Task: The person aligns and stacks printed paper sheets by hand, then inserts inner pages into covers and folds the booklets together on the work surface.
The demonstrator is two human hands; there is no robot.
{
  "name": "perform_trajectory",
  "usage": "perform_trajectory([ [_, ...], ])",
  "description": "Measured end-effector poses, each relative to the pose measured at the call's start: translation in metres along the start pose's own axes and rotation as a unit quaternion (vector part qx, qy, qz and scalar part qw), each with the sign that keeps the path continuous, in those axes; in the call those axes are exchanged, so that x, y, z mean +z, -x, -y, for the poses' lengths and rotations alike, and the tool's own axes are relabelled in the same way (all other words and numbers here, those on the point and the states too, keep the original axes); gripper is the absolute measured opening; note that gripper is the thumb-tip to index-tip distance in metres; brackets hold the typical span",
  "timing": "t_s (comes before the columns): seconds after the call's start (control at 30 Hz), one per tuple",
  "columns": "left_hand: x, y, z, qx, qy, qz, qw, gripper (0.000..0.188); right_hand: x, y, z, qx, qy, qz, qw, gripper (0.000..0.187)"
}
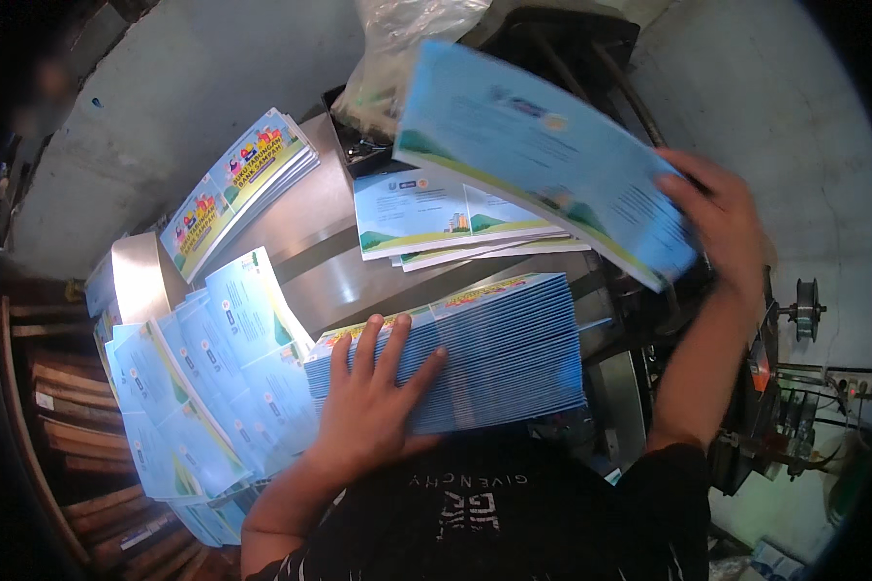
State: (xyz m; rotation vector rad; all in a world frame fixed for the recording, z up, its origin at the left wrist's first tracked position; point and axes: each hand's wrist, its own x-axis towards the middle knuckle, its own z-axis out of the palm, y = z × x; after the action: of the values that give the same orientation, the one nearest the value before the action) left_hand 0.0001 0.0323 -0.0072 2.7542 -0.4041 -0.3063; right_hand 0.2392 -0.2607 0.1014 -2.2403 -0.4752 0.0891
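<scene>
My right hand [712, 218] grips the right end of a long blue printed booklet [533, 145], holding it raised and tilted above the worktable. A green landscape strip runs along the booklet's lower edge. My left hand [373, 387] rests with spread fingers on the left part of a thick stack of blue booklets [504, 358] close to my body. Behind that stack lies a low pile of similar booklets [426, 213], partly covered by the raised one. Many overlapping blue booklets [199, 358] fan out left of my left hand.
Another booklet pile with colourful covers [242, 184] lies at the back left, beside a curved metal plate [139, 276]. A clear plastic bag [378, 73] sits behind a dark tray [358, 150]. Wooden slats [73, 407] line the left, and machine parts [799, 310] stand at the right.
</scene>
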Motion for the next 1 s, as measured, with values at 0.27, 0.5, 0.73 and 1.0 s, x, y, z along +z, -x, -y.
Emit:
perform_trajectory([
  [0.27, 0.001, -0.002, 0.003, 0.014, 0.005, -0.012, 1.000, 0.097, 0.088, -0.044, -0.065, -0.059, 0.224, 0.103, 0.967, 0.052],
  [0.5, -0.002, 0.002, -0.007, -0.005, 0.008, 0.001, 1.000, 0.096, 0.098, 0.078, -0.162, 0.067, -0.473, 0.110, 0.872, 0.090],
  [0.73, 0.000, 0.002, -0.011, -0.012, -0.010, 0.000, 1.000, 0.098, 0.159, 0.099, -0.107, 0.121, -0.506, 0.104, 0.847, 0.101],
  [1.0, -0.004, 0.029, 0.036, -0.086, 0.168, -0.087, 0.978, 0.115, 0.159, 0.122, -0.119, 0.092, -0.504, 0.091, 0.854, 0.091],
])
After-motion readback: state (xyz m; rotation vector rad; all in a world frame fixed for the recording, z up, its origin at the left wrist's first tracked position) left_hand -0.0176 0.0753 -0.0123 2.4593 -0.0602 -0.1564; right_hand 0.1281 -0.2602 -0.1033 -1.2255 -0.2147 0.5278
